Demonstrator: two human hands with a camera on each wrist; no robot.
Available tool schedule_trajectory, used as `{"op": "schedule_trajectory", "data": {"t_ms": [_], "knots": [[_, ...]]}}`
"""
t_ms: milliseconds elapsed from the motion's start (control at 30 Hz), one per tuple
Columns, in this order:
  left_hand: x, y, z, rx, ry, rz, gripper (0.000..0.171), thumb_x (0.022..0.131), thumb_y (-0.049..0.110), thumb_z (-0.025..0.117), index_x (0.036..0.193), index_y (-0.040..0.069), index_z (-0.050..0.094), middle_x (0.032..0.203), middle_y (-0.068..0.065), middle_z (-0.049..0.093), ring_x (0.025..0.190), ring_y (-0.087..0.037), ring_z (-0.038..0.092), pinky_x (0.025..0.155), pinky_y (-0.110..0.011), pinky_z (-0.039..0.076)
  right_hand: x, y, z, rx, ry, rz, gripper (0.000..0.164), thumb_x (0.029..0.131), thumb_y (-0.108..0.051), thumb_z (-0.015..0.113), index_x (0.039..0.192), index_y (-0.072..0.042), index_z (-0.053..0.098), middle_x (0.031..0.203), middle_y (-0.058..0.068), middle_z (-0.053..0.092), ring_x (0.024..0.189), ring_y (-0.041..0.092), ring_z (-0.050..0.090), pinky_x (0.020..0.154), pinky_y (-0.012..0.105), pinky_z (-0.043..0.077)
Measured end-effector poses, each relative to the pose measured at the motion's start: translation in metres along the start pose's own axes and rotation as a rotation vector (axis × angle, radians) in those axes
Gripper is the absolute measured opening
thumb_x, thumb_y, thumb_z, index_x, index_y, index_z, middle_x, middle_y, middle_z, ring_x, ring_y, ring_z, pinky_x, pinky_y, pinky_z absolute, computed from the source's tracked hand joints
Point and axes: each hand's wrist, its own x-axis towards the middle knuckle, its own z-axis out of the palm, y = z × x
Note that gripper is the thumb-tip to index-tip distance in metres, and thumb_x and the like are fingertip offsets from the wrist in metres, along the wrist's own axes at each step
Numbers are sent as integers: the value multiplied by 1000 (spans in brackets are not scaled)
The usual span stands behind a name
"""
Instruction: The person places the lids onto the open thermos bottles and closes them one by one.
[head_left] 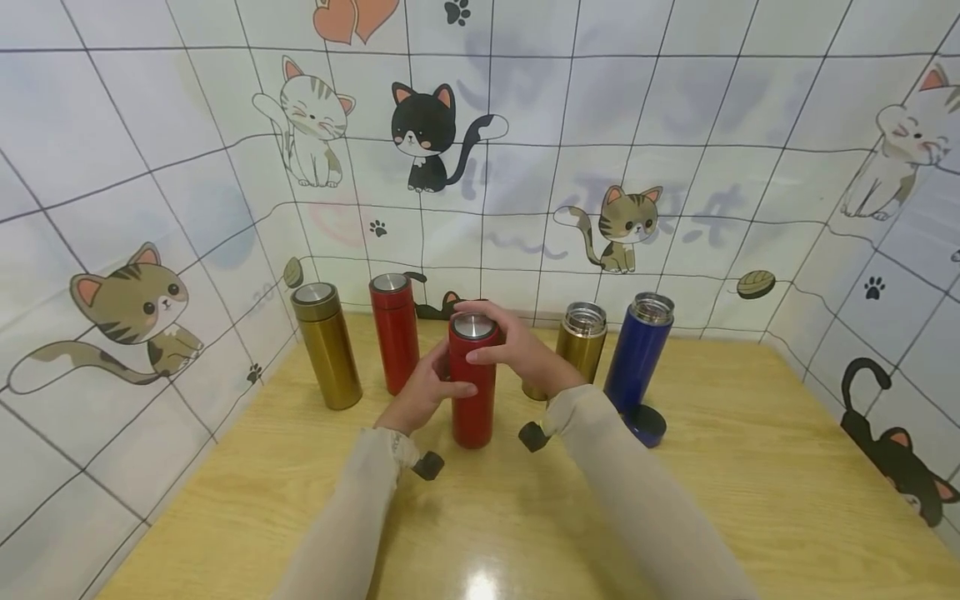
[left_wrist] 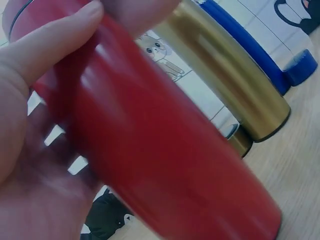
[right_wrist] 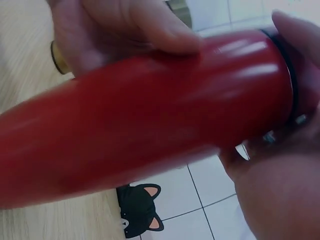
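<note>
Cream sleeves (head_left: 630, 483): stretched in from the lower edge of the head view, a small black block (head_left: 533, 436) near each cuff
Red bottle (head_left: 473, 421): upright between the hands, in front of its neighbours; whether its base touches the tabletop (head_left: 750, 467) I cannot tell
Silver-topped lid (head_left: 474, 327): on the red bottle, with a dark ring at the seam
Left hand (head_left: 427, 392): thumb and fingers curled round the red body, below the seam
Right hand (head_left: 521, 346): thumb and fingers bent round the lid, gripping it
Second red bottle (head_left: 397, 337): standing behind and to the left, lid on
Tall gold bottle (head_left: 333, 358): farther left, also lidded
Short gold bottle (head_left: 581, 342): behind the right hand, mouth uncovered, gold cap (head_left: 531, 390) beside its base
Blue bottle (head_left: 636, 358): farther right, uncovered too, blue cap (head_left: 645, 425) at its foot
Wall (head_left: 690, 108): white tile pattern with cartoon cats
</note>
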Motion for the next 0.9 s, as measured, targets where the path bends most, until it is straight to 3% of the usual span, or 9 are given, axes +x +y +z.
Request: {"op": "schedule_trajectory", "data": {"t_ms": [133, 300, 500, 667, 900], "knots": [[-2, 2, -2, -22, -45, -25, 75, 86, 4, 70, 149, 26, 35, 138, -7, 51, 123, -28, 51, 100, -44, 44, -1, 0, -4, 54, -81, -32, 62, 86, -1, 64, 143, -10, 43, 132, 14, 51, 120, 31, 48, 100, 47, 42], [-4, 12, 1, -35, -58, -23, 73, 86, 1, 67, 149, 19, 35, 137, -10, 51, 122, -30, 51, 100, -45, 44, 0, -2, -6, 46, -88, -29, 61, 85, -3, 65, 142, -8, 44, 130, 14, 51, 118, 31, 49, 98, 47, 43], [-10, 34, 8, -32, -34, -24, 70, 86, -1, 66, 148, 14, 36, 137, -11, 52, 122, -30, 50, 101, -45, 43, 0, -3, -5, -57, -19, -31, 58, 85, -8, 71, 139, -15, 52, 128, 8, 55, 118, 28, 49, 97, 50, 43], [-11, 34, 12, -17, 9, -1, 67, 86, -3, 67, 145, 12, 40, 135, -12, 54, 121, -30, 52, 100, -45, 44, -1, -3, -1, -153, 72, -27, 57, 83, -11, 76, 136, -17, 55, 128, 6, 57, 118, 26, 49, 97, 51, 42], [-14, 29, 18, 14, 63, 30, 68, 86, -1, 70, 145, 13, 40, 135, -11, 54, 119, -31, 53, 98, -43, 46, -4, -1, 9, -204, 201, 2, 58, 81, -13, 80, 135, -16, 57, 138, 6, 51, 120, 26, 49, 98, 49, 43]]}}
